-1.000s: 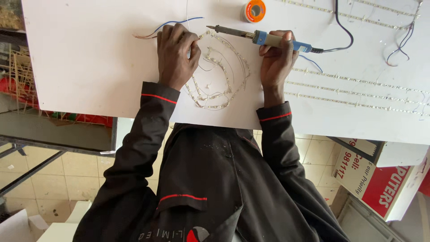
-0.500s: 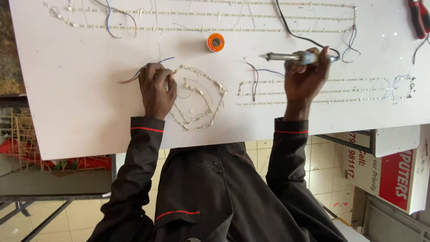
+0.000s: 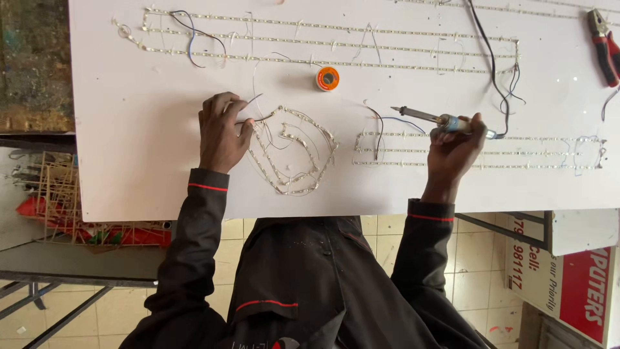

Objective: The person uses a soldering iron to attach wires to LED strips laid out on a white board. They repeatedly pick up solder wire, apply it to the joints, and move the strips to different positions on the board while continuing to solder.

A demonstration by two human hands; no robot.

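Head: red-white sign panel (image 3: pixel 581 284) lower right, tilted.

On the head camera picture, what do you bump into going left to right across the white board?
Left hand pinching a thin wire → curled light strip → orange solder spool → soldering iron → right hand → red-handled pliers.

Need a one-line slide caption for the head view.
Right hand holds a soldering iron; left hand pinches thin wires on a white board.
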